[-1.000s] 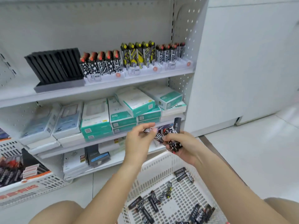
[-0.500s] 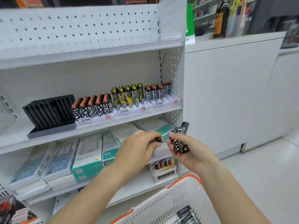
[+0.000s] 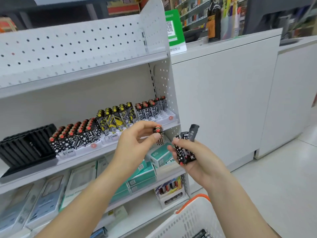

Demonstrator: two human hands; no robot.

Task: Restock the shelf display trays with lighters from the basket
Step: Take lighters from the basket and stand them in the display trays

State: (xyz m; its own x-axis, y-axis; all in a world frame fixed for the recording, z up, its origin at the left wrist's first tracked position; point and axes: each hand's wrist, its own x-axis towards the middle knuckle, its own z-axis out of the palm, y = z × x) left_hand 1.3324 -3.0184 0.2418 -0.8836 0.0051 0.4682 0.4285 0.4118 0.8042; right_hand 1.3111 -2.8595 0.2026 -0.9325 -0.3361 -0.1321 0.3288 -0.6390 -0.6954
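Left hand [image 3: 137, 140]: pinches one black-and-white lighter [image 3: 159, 136] upright, red cap up, raised in front of the shelf [image 3: 82, 157], near the right tray [image 3: 163, 115].
Right hand [image 3: 192, 158]: fingers curled round a bunch [image 3: 186, 150] of patterned lighters, one dark one sticking up above the rest.
Trays: three white trays in a row; the right one shows open slots along its front, the middle one holds yellow-patterned stock.
Basket [image 3: 190, 219]: white, orange-rimmed, low right; a few lighters visible inside.
Black rack [image 3: 25, 145]: far left of the shelf.
Step in hand, as I judge it: carrying a single lighter to a matching tray.
Next move calls for: choosing the tray whose pattern matches, then seating the lighter base-down in a free slot.
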